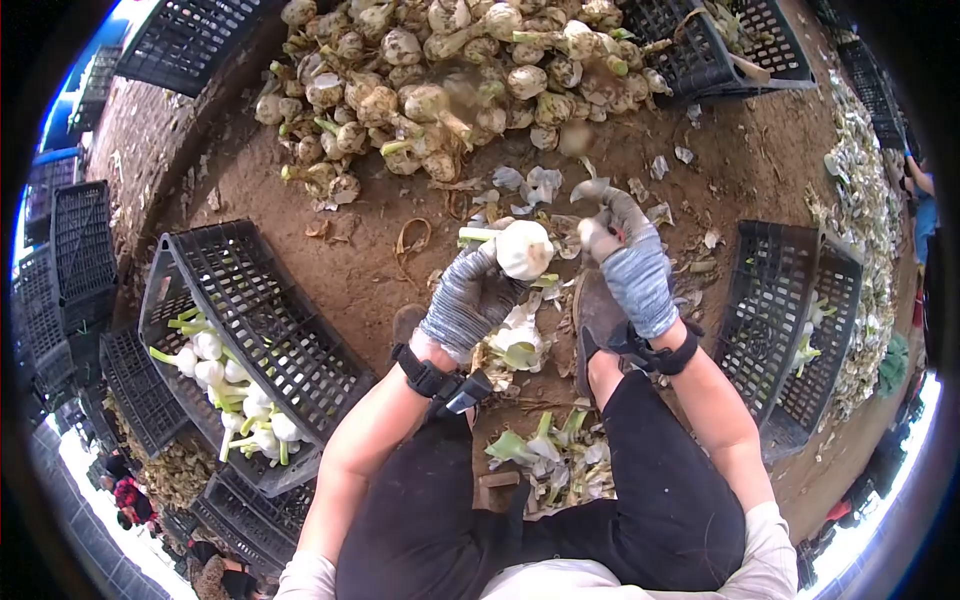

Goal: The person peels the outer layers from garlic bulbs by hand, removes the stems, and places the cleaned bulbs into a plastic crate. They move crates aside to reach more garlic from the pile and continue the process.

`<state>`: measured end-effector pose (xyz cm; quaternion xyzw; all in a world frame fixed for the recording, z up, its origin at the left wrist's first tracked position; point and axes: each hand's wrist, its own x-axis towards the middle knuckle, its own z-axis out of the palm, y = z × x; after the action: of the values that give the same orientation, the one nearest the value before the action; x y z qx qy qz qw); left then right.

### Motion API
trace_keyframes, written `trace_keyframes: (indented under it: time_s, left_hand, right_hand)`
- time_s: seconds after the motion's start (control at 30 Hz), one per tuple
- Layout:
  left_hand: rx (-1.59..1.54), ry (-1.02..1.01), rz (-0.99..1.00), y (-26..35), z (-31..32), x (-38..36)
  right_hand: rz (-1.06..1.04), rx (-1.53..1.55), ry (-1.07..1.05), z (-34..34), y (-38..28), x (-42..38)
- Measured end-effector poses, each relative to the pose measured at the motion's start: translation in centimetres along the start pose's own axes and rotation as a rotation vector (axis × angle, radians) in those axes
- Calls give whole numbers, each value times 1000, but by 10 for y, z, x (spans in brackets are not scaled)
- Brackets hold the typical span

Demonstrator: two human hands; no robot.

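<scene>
My left hand [470, 300], in a grey knit glove, grips a clean white garlic bulb [524, 250] whose short green stem points left. Just right of the bulb, my right hand [632, 262] is raised in a matching glove. Its thumb and forefinger are curled but apart, and I see nothing between them; the palm side is partly hidden. Below both hands, peeled skins and leaf scraps [518, 345] lie on the dirt between my shoes.
A heap of dirty, untrimmed garlic [420, 90] lies ahead. On the left, a tilted black crate [290, 320] has clean bulbs [235, 385] beside its near wall. Another black crate [770, 310] stands right, with a tipped crate [690, 55] behind the heap. More scraps [560, 465] lie between my knees.
</scene>
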<state>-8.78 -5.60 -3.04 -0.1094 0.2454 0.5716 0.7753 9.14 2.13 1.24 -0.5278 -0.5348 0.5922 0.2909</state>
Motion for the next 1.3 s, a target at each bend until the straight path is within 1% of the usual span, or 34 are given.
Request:
trace_keyframes:
  time_s: [0.03, 0.07, 0.1, 0.13, 0.17, 0.2, 0.27, 0.3, 0.33, 0.4, 0.43, 0.47, 0.53, 0.57, 0.6, 0.63, 0.67, 0.7, 0.73, 0.77, 0.8, 0.83, 0.87, 0.93, 1.0, 1.03, 1.07, 1.1, 1.13, 1.17, 1.2, 1.23, 1.27, 1.3]
  left_hand:
    - [12, 1, 8, 0, 2, 0]
    - [12, 0, 9, -1, 1, 1]
    - [173, -6, 65, -3, 2, 2]
    - [332, -11, 121, -5, 5, 4]
    - [620, 75, 155, -10, 9, 5]
    - [840, 38, 230, -11, 7, 8]
    - [1026, 89, 254, -3, 16, 8]
    - [1185, 126, 433, 2, 11, 12]
    - [1211, 221, 483, 12, 16, 12]
    - [1462, 346, 946, 32, -2, 27]
    - [1727, 481, 1069, 51, -4, 29]
    - [1819, 481, 1220, 66, 1, 33]
    - [2046, 497, 1333, 87, 10, 45]
    - [2042, 500, 1339, 94, 15, 52]
    - [2273, 477, 1325, 99, 25, 58]
    - [2504, 446, 1299, 104, 31, 66]
    - [2499, 445, 1305, 108, 33, 75]
    - [2578, 400, 1226, 112, 32, 85]
    - [2653, 354, 1146, 112, 30, 92]
    - [2592, 347, 1164, 110, 30, 97]
    - [2419, 292, 1255, 103, 32, 97]
    - [2333, 209, 1214, 90, 43, 87]
    - [2250, 127, 1169, 73, 59, 71]
    - [2245, -69, 1022, 44, 83, 49]
    - [2083, -196, 1178, 15, 89, 30]
    - [2118, -118, 1095, 8, 87, 23]
    - [2117, -119, 1096, 7, 87, 19]
    - [1959, -83, 912, 8, 89, 14]
    - [1793, -48, 731, 9, 88, 10]
    - [1648, -35, 700, 9, 78, 10]
    - [1477, -25, 753, 3, 55, 14]
    - [1576, -21, 822, 5, 52, 12]
    - [1676, -20, 895, 8, 50, 10]
    - [1521, -82, 690, 4, 44, 11]
  right_hand:
    - [-82, -68, -52, 1, 1, -7]
    - [-84, -68, -52, 4, 9, -8]
    - [-66, 71, -167, 10, 15, -7]
    - [56, 305, -251, 11, 16, -13]
    - [197, 530, -307, 13, 15, -19]
    - [192, 529, -309, 6, 12, -20]
    - [391, 753, -327, -25, 12, -17]
    - [344, 894, -221, -43, 9, -20]
    - [284, 1031, -123, -61, 5, -23]
    - [88, 1141, 117, -120, 8, -39]
    - [-21, 1180, 228, -150, 9, -47]
    - [-203, 1196, 314, -181, 15, -63]
    - [-387, 1445, -350, -203, 2, -79]
    - [-394, 1454, -451, -205, 1, -81]
    - [-397, 1457, -552, -206, -2, -82]
    - [-361, 1361, -548, -200, -1, -75]
    - [-261, 1159, -421, -189, 3, -69]
    - [-147, 957, -326, -177, 6, -63]
    - [22, 642, -114, -151, 3, -54]
    - [238, 374, -49, -114, -24, -36]
    - [276, 129, -152, -97, -12, -18]
    - [222, 6, -169, -74, -9, -8]
    - [24, -109, -140, -51, -1, 0]
    - [-175, -221, -102, -11, 17, 14]
    - [-432, -209, -2, 13, 28, 25]
    - [-434, -210, 0, 13, 28, 21]
    - [-366, -263, -16, 13, 28, 13]
    - [-295, -317, -34, 13, 28, 7]
    - [-288, -320, -36, 12, 26, 5]
    - [-70, -82, -73, 11, 24, 5]
    - [152, 158, -104, 11, 24, 4]
    - [225, 377, -79, 11, 21, 5]
    - [160, 348, -59, 10, 12, 5]
    - [192, 414, -76, 8, 7, 6]
